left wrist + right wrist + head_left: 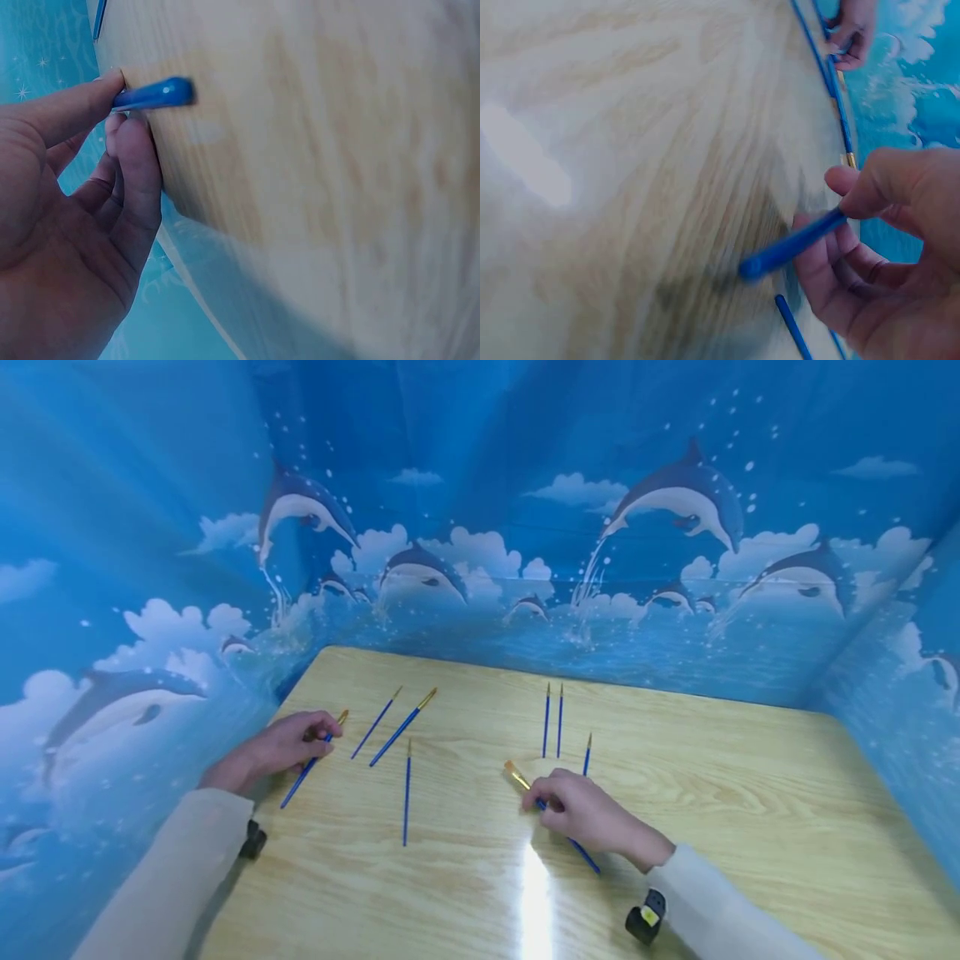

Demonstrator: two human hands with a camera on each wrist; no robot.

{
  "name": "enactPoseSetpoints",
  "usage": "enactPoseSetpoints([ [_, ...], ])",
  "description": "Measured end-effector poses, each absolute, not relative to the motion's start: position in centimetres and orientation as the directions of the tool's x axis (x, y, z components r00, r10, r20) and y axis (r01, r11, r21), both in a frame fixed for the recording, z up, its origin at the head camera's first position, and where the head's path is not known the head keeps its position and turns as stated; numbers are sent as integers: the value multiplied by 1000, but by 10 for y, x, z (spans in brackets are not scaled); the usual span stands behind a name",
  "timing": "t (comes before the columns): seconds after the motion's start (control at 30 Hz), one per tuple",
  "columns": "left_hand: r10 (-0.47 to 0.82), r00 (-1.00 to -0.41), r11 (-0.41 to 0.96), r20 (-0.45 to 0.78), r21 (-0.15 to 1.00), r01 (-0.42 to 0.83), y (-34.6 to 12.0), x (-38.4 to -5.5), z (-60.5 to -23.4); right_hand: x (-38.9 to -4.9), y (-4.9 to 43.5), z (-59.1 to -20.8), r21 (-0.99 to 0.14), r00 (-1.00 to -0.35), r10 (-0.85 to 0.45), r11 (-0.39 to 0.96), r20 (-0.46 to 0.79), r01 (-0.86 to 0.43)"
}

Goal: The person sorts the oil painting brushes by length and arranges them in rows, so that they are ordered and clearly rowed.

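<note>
At the table's left edge my left hand (296,742) pinches a blue paintbrush (300,782) between thumb and fingers, bristles pointing away. The left wrist view shows the rounded blue handle end (169,91) poking out past the fingertips. Right of centre, my right hand (581,810) pinches a wide flat paintbrush (517,774), its tan bristles toward the upper left. Its handle runs under the palm to the lower right; in the right wrist view the handle end (780,251) stands out over the table. Just beyond the right hand lies a thin paintbrush (587,756), partly covered by that hand.
Between the hands lie a thin brush (377,722), a thicker brush (403,727) and another thin one (407,793). Two slim brushes (546,722) lie side by side farther back. The wooden table (712,793) meets a dolphin-printed curtain (480,635) behind and at the sides.
</note>
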State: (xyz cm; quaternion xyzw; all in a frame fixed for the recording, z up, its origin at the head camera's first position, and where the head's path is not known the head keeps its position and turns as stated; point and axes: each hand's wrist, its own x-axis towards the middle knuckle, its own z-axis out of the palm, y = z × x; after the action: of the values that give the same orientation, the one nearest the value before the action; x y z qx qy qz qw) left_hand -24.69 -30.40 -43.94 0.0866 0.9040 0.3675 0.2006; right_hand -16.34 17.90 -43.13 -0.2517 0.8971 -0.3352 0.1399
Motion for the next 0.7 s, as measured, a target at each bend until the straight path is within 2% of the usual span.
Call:
enactPoseSetpoints([
  [0.1, 301, -908, 719, -293, 694, 14, -304, -248, -442, -162, 184, -431, -772, -834, -539, 577, -116, -265],
  [0.2, 302, -906, 719, -296, 695, 12, -304, -249, -441, -156, 185, -433, -836, -862, -480, 530, -161, -139],
  [0.37, 306, -901, 716, -306, 698, 6, -303, -250, -439, -143, 183, -440, -890, -899, -379, 456, -218, 24],
  [0.53, 305, -900, 719, -310, 695, 5, -305, -252, -444, -128, 182, -446, -922, -906, -349, 374, -240, 100],
  [0.7, 301, -905, 730, -300, 683, 17, -306, -252, -445, -112, 177, -448, -916, -936, -268, 385, -227, 111],
])
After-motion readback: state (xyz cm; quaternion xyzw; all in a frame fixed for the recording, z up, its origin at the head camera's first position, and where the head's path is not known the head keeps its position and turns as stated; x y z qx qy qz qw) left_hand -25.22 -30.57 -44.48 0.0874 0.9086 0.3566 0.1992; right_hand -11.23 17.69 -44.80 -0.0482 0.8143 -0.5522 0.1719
